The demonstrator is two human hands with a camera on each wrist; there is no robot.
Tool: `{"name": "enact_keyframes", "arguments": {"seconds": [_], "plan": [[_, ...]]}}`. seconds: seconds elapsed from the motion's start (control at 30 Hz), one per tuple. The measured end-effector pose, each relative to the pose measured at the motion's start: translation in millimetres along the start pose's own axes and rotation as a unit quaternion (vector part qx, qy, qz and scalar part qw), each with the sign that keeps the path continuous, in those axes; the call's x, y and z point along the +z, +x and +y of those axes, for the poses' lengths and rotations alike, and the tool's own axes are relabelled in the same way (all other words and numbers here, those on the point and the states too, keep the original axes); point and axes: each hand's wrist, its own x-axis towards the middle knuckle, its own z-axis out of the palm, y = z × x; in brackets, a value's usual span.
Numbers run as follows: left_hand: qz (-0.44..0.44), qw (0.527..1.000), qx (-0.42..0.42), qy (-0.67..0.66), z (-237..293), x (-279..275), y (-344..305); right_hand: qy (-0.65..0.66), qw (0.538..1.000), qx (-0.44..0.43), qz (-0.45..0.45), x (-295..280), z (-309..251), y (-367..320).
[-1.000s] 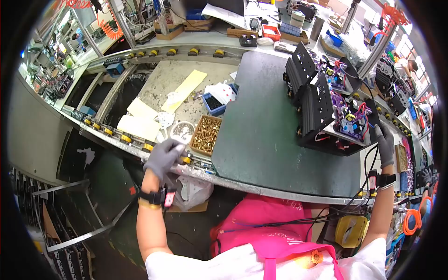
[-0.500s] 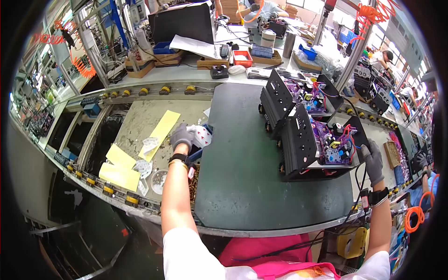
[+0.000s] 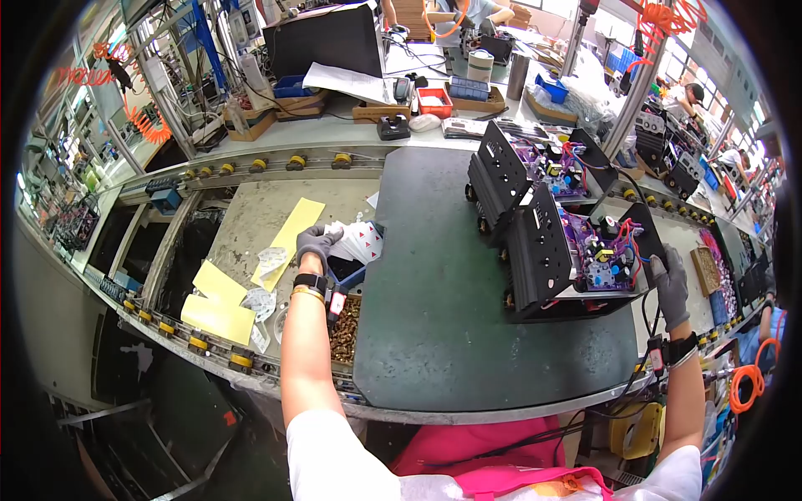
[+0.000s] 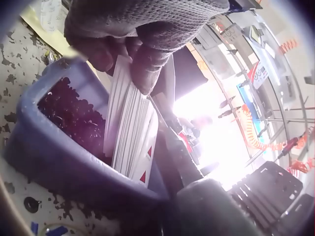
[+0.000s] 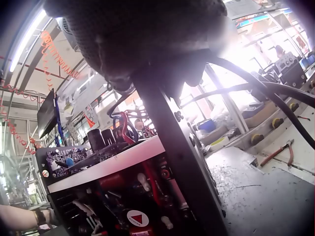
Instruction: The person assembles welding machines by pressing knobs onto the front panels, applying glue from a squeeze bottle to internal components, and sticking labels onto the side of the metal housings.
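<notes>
My gloved left hand (image 3: 317, 244) pinches the top edge of a stack of white label sheets (image 4: 129, 130) printed with red triangles. The stack stands tilted inside a blue bin (image 4: 78, 167), beside small dark screws (image 4: 74, 115). To the right, my gloved right hand (image 3: 672, 288) grips the upright black end panel (image 5: 182, 152) of the nearer electronic unit, fingers over its upper edge. This unit has a dark finned side (image 3: 543, 250) and an exposed purple circuit board (image 3: 600, 259) with coloured wires. A round label with a red triangle (image 5: 138, 219) shows inside it.
A second similar unit (image 3: 501, 171) stands behind the first on the dark green board (image 3: 443, 334). Left of the board are a box of brass-coloured screws (image 3: 345, 334) and yellow paper sheets (image 3: 217, 317). Pliers (image 5: 281, 153) lie beyond the panel; black cables hang near my right wrist.
My left hand has moved from near the bench's front edge up to the blue bin and taken hold of the label stack. The right hand stays at the end panel; the head view has shifted.
</notes>
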Motion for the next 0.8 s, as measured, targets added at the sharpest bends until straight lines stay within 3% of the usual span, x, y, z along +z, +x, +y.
{"name": "enact_keyframes", "arguments": {"seconds": [0.2, 0.3, 0.43, 0.53, 0.63, 0.67, 0.7, 0.73, 0.77, 0.8], "plan": [[0.025, 0.998, -0.045, -0.019, -17, -5, 13, -0.020, 1.000, -0.018, 0.002, 0, 6, 1], [0.074, 0.989, -0.016, 0.129, 0, -13, -7, -0.013, 1.000, -0.002, -0.011, 0, 5, 1], [0.192, 0.921, 0.022, 0.337, 30, -16, -36, -0.045, 0.999, -0.009, 0.008, 2, 15, 0], [0.202, 0.947, -0.026, 0.248, -15, -27, 5, -0.072, 0.997, -0.022, 0.011, 2, 24, 1], [0.209, 0.964, -0.050, 0.155, -31, -61, 16, 0.047, 0.994, 0.047, -0.089, -12, -1, 11], [0.203, 0.979, -0.032, -0.001, -28, -69, 5, 0.075, 0.991, 0.060, -0.093, -8, 23, 11], [0.185, 0.979, -0.020, -0.078, -26, -78, -3, 0.156, 0.967, 0.075, -0.186, -24, -6, 20], [0.172, 0.979, 0.015, -0.111, -47, -87, 15, 0.141, 0.967, 0.081, -0.197, -25, -13, 24], [0.182, 0.971, -0.002, -0.156, -1, -84, -34, 0.127, 0.966, 0.088, -0.208, -26, -12, 26], [0.127, 0.986, 0.018, -0.107, 31, -84, -74, 0.142, 0.961, 0.089, -0.220, -26, -6, 27]]}}
